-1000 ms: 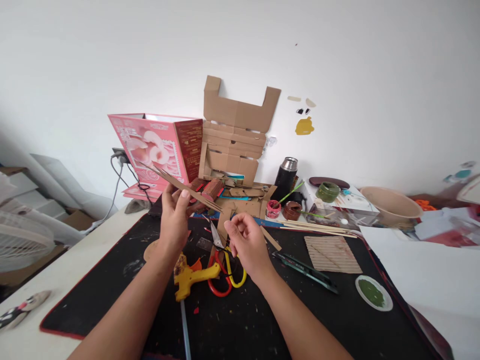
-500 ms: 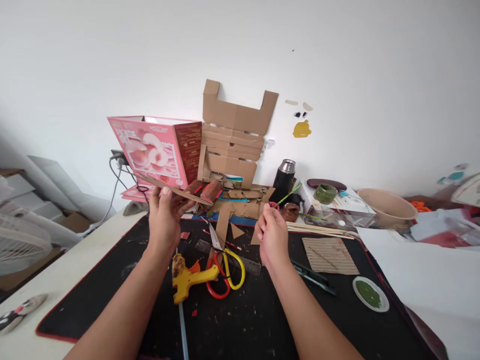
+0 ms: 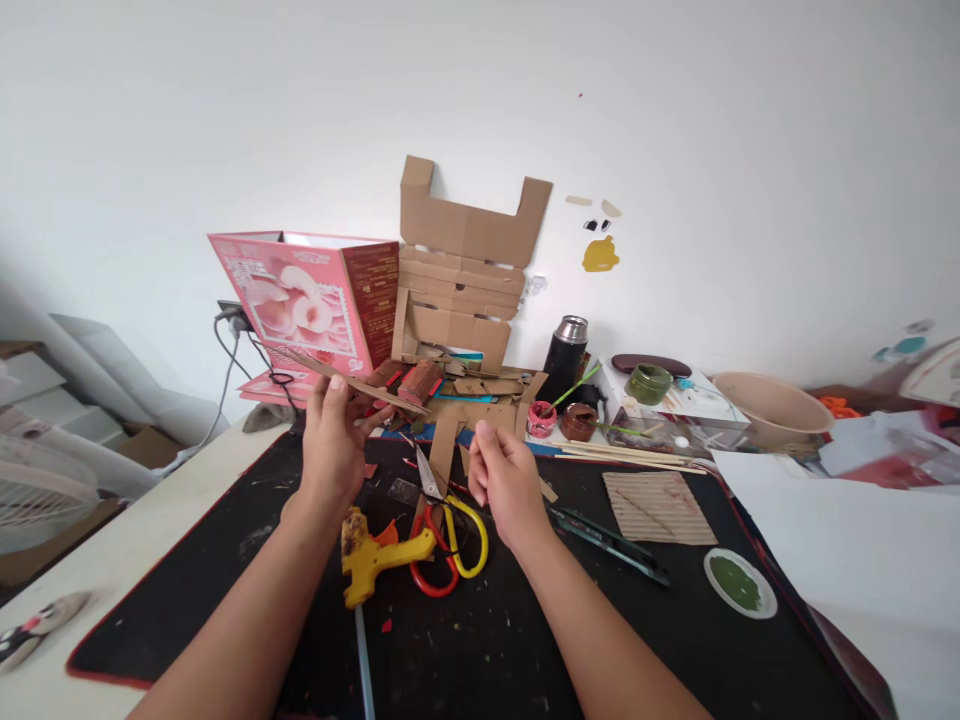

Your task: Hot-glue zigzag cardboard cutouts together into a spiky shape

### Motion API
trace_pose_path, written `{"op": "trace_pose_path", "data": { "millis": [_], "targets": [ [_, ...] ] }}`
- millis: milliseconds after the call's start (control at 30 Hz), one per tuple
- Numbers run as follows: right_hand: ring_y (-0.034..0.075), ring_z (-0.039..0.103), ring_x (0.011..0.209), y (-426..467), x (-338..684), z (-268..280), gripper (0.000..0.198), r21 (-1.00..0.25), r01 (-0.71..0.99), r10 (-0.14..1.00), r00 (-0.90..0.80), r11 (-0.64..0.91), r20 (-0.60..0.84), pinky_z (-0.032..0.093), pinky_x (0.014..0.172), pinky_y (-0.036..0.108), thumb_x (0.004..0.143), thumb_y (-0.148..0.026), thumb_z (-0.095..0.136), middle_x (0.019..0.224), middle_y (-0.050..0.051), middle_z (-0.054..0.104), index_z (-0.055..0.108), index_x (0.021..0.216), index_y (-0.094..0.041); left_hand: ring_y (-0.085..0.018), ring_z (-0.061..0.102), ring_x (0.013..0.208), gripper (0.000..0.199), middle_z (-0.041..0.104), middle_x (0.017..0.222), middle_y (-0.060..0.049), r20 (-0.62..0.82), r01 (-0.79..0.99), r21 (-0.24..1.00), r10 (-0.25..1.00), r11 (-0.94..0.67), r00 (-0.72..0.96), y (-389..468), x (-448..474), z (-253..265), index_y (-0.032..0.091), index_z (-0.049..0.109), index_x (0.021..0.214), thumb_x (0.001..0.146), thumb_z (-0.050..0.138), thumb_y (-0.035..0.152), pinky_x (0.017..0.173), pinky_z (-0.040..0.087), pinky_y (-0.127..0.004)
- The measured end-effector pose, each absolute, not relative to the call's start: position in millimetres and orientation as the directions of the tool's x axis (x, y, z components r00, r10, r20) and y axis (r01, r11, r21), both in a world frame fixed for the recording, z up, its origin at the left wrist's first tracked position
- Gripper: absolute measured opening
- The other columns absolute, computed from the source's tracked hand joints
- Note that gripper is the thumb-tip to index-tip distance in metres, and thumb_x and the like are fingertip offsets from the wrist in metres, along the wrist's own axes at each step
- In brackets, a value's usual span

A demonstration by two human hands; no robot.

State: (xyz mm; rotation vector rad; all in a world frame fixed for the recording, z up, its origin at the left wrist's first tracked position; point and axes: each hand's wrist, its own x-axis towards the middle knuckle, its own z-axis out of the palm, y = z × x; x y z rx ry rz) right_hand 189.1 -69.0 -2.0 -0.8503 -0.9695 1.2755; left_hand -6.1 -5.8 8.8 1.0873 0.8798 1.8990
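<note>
Nearest the viewer, both forearms reach out over a black mat [image 3: 187, 610] that covers the tabletop [image 3: 97, 545]. A yellow glue gun [image 3: 375, 553] lies on the mat between the forearms, its cord running toward the near edge. Just right of it lie scissors [image 3: 450, 530] with one red and one yellow loop, blades pointing far.

The right hand [image 3: 506, 483] hovers above the mat just right of the scissors. Its grip is loosely curled, thumb tip against the fingers; a small cardboard piece shows at its right edge, but whether the hand holds it cannot be told.

The left hand [image 3: 334, 447] is raised above the far left part of the mat. Its grip is closed, thumb and fingers pinched on a long cardboard strip [image 3: 352, 380]. The strip is held clear of the tabletop and tilted, its high end to the left and its low end to the right, toward the cardboard scraps [image 3: 480, 400].

On the right of the mat lie a dark cutter [image 3: 611, 543], a corrugated sheet [image 3: 656, 507] and a white lid [image 3: 739, 585] with green paint.

Farther off, past the scraps, stand a red paint pot [image 3: 540, 418], a brown pot [image 3: 579, 421] and a black flask [image 3: 564, 355]. A pink box [image 3: 300, 300] and a cut cardboard panel [image 3: 465, 265] stand against the wall. A beige bowl [image 3: 772, 405] sits at far right.
</note>
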Motion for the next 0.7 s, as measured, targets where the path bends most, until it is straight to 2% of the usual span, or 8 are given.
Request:
{"op": "trace_pose_path", "data": {
  "millis": [167, 300, 467, 700],
  "targets": [
    [0.008, 0.052, 0.036, -75.8, 182.8, -0.9, 0.046, -0.935, -0.35, 0.989, -0.11, 0.057, 0.102, 0.032, 0.035, 0.018, 0.084, -0.064, 0.079, 0.06, -0.007, 0.06, 0.065, 0.091, -0.021, -0.021, 0.075, 0.095, 0.038, 0.07, 0.115, -0.006, 0.309, -0.319, 0.842, 0.874, -0.435, -0.375, -12.5, 3.1, 14.0, 0.028, 0.062, 0.115, 0.091, 0.074, 0.054, 0.075, 0.066, -0.034],
    [0.01, 0.057, 0.037, -76.7, 181.3, -0.1, 0.048, -0.933, -0.359, 0.985, -0.141, 0.04, 0.097, 0.03, 0.035, 0.017, 0.084, -0.062, 0.079, 0.065, -0.007, 0.065, 0.064, 0.104, -0.021, -0.022, 0.074, 0.099, 0.041, 0.069, 0.117, -0.006, 0.307, -0.315, 0.846, 0.875, -0.431, -0.375, -16.7, 9.0, 16.8, 0.029, 0.062, 0.119, 0.09, 0.076, 0.053, 0.078, 0.067, -0.035],
    [0.009, 0.053, 0.036, -75.6, 182.4, -1.4, 0.048, -0.927, -0.373, 0.99, -0.107, 0.049, 0.096, 0.03, 0.034, 0.018, 0.084, -0.066, 0.078, 0.062, -0.007, 0.062, 0.063, 0.095, -0.021, -0.025, 0.076, 0.102, 0.045, 0.069, 0.119, -0.007, 0.333, -0.262, 0.862, 0.875, -0.434, -0.351, -19.2, 12.8, 15.0, 0.029, 0.062, 0.125, 0.089, 0.076, 0.054, 0.083, 0.067, -0.041],
    [0.009, 0.05, 0.036, -77.6, 181.9, -2.1, 0.045, -0.932, -0.353, 0.987, -0.094, 0.088, 0.129, 0.033, 0.034, 0.019, 0.088, -0.065, 0.075, 0.057, -0.007, 0.059, 0.063, 0.087, -0.021, -0.023, 0.076, 0.096, 0.049, 0.069, 0.121, -0.008, 0.382, -0.218, 0.857, 0.86, -0.467, -0.339, -18.2, 13.9, 11.2, 0.028, 0.063, 0.125, 0.087, 0.08, 0.054, 0.083, 0.067, -0.04]
  ]
}}
